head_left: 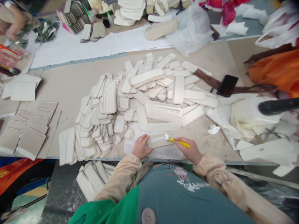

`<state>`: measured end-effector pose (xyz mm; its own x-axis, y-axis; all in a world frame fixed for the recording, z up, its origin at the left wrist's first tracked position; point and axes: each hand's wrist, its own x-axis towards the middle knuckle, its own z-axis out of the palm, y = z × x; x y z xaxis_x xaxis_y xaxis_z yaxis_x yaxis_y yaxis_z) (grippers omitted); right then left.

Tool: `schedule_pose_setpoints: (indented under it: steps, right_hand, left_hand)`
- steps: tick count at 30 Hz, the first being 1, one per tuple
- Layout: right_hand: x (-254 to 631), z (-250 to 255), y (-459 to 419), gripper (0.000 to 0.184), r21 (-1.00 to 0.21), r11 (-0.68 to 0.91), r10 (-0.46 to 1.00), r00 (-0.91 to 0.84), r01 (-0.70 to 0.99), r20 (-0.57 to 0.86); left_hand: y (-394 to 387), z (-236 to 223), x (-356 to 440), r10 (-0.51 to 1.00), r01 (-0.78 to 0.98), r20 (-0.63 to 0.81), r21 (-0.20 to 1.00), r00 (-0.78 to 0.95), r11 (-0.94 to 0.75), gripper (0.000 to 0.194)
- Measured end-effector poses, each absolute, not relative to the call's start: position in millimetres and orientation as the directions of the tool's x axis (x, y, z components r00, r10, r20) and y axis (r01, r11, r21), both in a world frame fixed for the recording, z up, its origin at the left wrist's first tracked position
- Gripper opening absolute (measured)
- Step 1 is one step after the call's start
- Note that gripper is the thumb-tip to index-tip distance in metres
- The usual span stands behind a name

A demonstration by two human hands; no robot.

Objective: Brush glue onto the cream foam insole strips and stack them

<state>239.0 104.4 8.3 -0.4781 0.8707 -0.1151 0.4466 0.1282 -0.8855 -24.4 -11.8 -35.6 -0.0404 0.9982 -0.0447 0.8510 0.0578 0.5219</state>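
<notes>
My left hand lies with its fingers pressed flat on the left end of a long beige insole piece at the table's near edge. My right hand is closed on a yellow-handled brush. The brush's white, glue-covered bristles touch the piece near its right end. A streak of white glue runs along the piece. Just behind it lies another pale piece.
A big heap of pale insole pieces fills the table's middle. Beige cardboard sheets lie at left, a black phone and orange cloth at right. More pieces sit stacked below the table edge. Another person's arm shows far left.
</notes>
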Motion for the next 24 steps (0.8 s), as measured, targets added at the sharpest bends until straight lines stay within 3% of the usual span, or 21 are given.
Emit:
schedule_pose_setpoints:
  steps: [8,18,24]
  right_hand:
    - [294.3,21.8,110.8,0.017,-0.790,0.196,0.942,-0.334,0.581,-0.012]
    - [203.2,17.8,79.5,0.018,-0.932,0.249,0.705,-0.709,0.262,-0.011]
    - [199.1,8.3,82.3,0.020,-0.933,0.245,0.672,-0.739,0.266,-0.034]
  left_hand:
    - [-11.3,-35.0,-24.2,0.999,0.854,-0.023,0.519,-0.024,0.032,0.067]
    - [-13.0,-36.0,-23.6,1.000,0.843,-0.009,0.537,-0.026,0.027,0.067]
    - [-13.7,-36.8,-23.0,1.000,0.842,0.002,0.539,-0.031,0.025,0.064]
